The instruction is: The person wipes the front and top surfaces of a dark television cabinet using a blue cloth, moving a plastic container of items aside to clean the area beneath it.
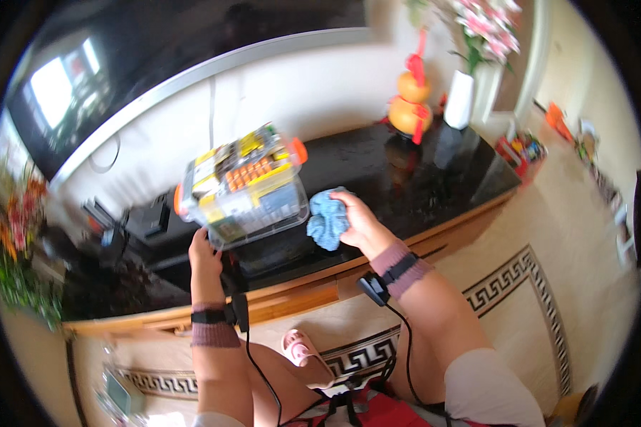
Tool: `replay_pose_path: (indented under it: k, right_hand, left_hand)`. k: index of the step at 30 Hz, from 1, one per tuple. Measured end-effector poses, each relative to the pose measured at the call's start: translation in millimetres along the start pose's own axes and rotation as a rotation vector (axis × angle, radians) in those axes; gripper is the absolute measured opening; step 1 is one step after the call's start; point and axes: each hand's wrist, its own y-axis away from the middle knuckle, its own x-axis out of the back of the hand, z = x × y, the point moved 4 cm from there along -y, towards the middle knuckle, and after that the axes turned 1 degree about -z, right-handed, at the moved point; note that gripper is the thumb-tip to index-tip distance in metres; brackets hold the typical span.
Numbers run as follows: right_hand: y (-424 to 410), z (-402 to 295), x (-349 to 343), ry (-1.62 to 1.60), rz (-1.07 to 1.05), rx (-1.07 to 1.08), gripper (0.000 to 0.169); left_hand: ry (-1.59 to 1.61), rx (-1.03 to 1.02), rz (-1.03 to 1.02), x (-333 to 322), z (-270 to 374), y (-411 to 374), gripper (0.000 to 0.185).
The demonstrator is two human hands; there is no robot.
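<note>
On the glossy black top of a wooden cabinet [352, 155] stands a clear plastic box [235, 213] with orange latches, filled with medicine packs and blister strips. At the box's lower left corner is my left hand [205, 251], its fingers against or just under the edge; whether they grip it I cannot tell. My right hand [358, 219] holds a crumpled light blue cloth [327, 220] just right of the box, over the black top. The box looks slightly tilted, and its underside is partly hidden.
An orange gourd ornament [410, 109] and a white vase [460, 101] with pink flowers stand at the back right. Black devices [152, 216] lie left of the box. Behind hangs a television [192, 48]. More flowers [21, 224] are at far left; a red container [523, 152] is on the floor.
</note>
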Motion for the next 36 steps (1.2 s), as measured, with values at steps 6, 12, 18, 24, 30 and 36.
replay_pose_path:
  k: [6,12,18,24,30,36]
  right_hand:
    - [-20.8,-4.2,4.4,-0.026,0.070,0.014,0.023]
    - [-30.8,6.0,3.6,-0.024,0.071,-0.031,0.022]
    - [-36.4,18.0,-3.9,-0.035,0.078,-0.030,0.023]
    - [-29.5,8.7,-3.2,0.016,0.098,0.056,0.020]
    - [-20.7,4.3,-14.0,0.095,0.142,0.169,0.020]
    - [1.0,-29.2,3.7,0.231,0.181,0.195,0.023]
  left_hand:
    - [-0.351,-0.068,-0.017,-2.5,8.4,-12.2,0.061]
    - [-0.173,-0.093,-0.103,-16.9,6.4,-8.2,0.049]
    - [-0.063,-0.111,-0.180,-0.9,6.0,-23.9,0.040]
    - [-0.053,-0.120,-0.305,-18.0,6.5,4.6,0.043]
    - [-0.152,-0.166,-0.450,-39.0,12.9,33.7,0.050]
    - [-0.148,-0.203,-0.644,-71.1,-3.9,34.0,0.055]
